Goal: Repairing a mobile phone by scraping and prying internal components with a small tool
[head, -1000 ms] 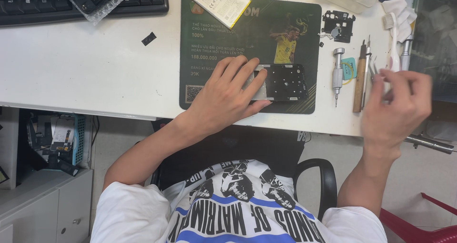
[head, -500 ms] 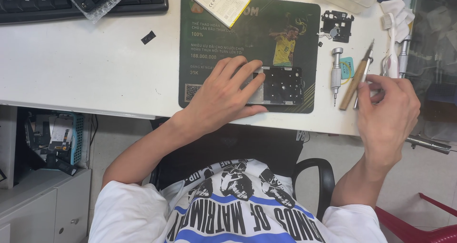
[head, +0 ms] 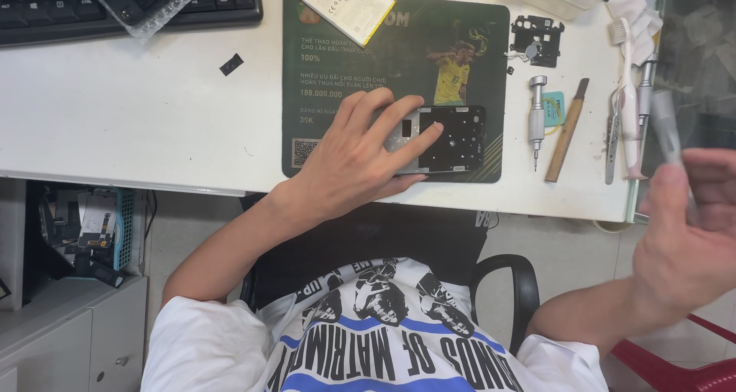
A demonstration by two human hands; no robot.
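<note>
Fingers flat on matte rectangular phone frame, slim grey tool in right hand.

Counted on the tabletop: one keyboard, one mat, one battery, two screwdrivers, one toothbrush.

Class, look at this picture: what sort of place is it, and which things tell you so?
Probably a phone repair bench: a dismantled black phone frame under the left hand, a small silver precision screwdriver, and a loose yellow-edged phone battery.

A white desk carries a green printed mat, a black keyboard and a small black chip. Right of the mat lie a silver screwdriver, a wooden-handled tool and a white toothbrush.
</note>
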